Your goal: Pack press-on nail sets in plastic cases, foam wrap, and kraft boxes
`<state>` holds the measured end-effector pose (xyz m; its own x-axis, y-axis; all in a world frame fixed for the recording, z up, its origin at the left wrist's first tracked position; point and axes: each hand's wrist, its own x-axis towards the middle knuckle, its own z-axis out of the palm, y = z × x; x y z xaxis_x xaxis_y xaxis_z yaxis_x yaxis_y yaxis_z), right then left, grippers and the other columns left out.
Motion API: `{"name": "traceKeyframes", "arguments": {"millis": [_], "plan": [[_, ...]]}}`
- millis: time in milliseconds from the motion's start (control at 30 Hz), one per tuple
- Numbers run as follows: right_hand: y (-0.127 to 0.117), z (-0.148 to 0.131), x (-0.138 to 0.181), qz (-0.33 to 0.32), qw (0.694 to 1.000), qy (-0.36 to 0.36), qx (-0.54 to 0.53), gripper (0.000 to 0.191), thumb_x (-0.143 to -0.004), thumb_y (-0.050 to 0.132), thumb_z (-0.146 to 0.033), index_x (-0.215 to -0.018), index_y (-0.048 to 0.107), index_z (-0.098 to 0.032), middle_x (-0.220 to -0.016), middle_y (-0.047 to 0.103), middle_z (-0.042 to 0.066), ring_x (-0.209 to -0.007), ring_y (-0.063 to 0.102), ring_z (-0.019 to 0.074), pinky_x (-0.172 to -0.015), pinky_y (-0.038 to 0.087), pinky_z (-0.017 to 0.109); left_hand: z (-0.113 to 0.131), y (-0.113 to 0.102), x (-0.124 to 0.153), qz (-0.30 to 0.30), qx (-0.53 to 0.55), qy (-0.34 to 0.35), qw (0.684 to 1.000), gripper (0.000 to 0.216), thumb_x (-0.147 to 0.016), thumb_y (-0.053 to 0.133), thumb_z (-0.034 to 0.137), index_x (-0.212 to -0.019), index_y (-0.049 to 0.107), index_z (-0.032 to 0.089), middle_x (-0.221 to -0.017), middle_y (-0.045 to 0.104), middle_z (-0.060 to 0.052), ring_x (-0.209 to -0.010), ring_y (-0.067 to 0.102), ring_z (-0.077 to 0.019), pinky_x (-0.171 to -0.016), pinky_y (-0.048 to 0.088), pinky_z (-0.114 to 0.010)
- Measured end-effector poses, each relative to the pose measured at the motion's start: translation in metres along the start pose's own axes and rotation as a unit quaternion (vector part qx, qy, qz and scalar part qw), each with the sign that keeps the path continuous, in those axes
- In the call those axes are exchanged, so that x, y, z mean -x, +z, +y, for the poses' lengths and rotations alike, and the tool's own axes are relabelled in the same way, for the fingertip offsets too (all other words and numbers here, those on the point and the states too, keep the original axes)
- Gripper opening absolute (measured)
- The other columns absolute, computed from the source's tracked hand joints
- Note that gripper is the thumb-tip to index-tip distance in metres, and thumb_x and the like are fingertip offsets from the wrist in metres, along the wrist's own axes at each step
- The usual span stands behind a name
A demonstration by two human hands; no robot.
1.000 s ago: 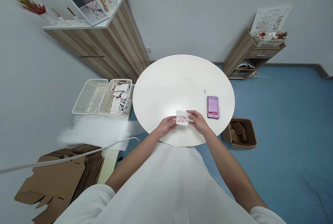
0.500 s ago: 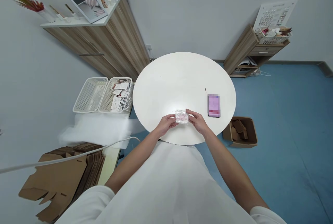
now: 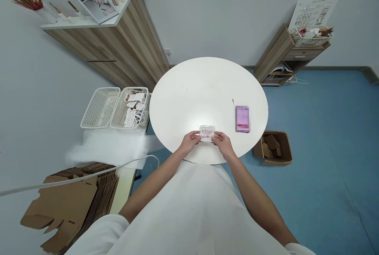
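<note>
A small clear plastic case (image 3: 207,133) with pinkish pieces inside is held just above the near edge of the round white table (image 3: 201,93). My left hand (image 3: 191,143) pinches its left end with curled fingers. My right hand (image 3: 222,143) grips its right end, fingers closed on it. Both hands sit close together in front of my white top.
A pink phone (image 3: 242,119) lies on the table's right side. Two white mesh baskets (image 3: 114,107) stand at the left, one holding packets. Flat cardboard (image 3: 65,203) lies lower left, a brown box (image 3: 274,148) on the blue floor at right, wooden cabinets behind.
My hands and the case have stayed in nearly the same spot; the right hand's fingers have drawn in a little closer to the case. The view tilted slightly.
</note>
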<state>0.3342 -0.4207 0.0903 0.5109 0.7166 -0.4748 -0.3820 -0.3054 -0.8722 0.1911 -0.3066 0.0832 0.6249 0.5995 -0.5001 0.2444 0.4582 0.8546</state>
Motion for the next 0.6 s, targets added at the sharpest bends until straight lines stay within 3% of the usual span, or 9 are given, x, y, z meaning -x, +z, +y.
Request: {"name": "traceKeyframes", "arguments": {"millis": [133, 400, 600], "plan": [[-0.002, 0.003, -0.002, -0.002, 1.0, 0.018, -0.022, 0.042, -0.058, 0.069, -0.038, -0.094, 0.054, -0.021, -0.075, 0.061, 0.001, -0.067, 0.059, 0.0143, -0.067, 0.045, 0.031, 0.004, 0.0, 0.002, 0.01, -0.034, -0.003, 0.999, 0.044, -0.066, 0.065, 0.042, -0.103, 0.056, 0.019, -0.102, 0.06, -0.009, -0.088, 0.058, -0.0174, -0.075, 0.044, -0.031], [-0.005, 0.0, -0.003, -0.001, 1.0, 0.009, -0.006, 0.038, -0.062, 0.064, -0.044, -0.093, 0.056, -0.022, -0.09, 0.061, 0.004, -0.072, 0.058, 0.014, -0.066, 0.046, 0.03, 0.004, -0.001, 0.0, -0.013, -0.048, 0.005, 0.999, 0.035, -0.065, 0.066, 0.039, -0.089, 0.059, 0.014, -0.074, 0.064, -0.006, -0.072, 0.062, -0.0169, -0.074, 0.044, -0.032], [-0.002, 0.001, -0.009, 0.006, 1.0, 0.011, 0.01, 0.038, -0.059, 0.067, -0.039, -0.09, 0.057, -0.02, -0.071, 0.058, 0.001, -0.069, 0.055, 0.014, -0.067, 0.047, 0.031, -0.004, -0.003, -0.005, 0.004, -0.064, 0.022, 0.998, 0.029, -0.068, 0.065, 0.035, -0.087, 0.058, 0.015, -0.07, 0.063, -0.004, -0.068, 0.06, -0.0147, -0.074, 0.044, -0.031]]}}
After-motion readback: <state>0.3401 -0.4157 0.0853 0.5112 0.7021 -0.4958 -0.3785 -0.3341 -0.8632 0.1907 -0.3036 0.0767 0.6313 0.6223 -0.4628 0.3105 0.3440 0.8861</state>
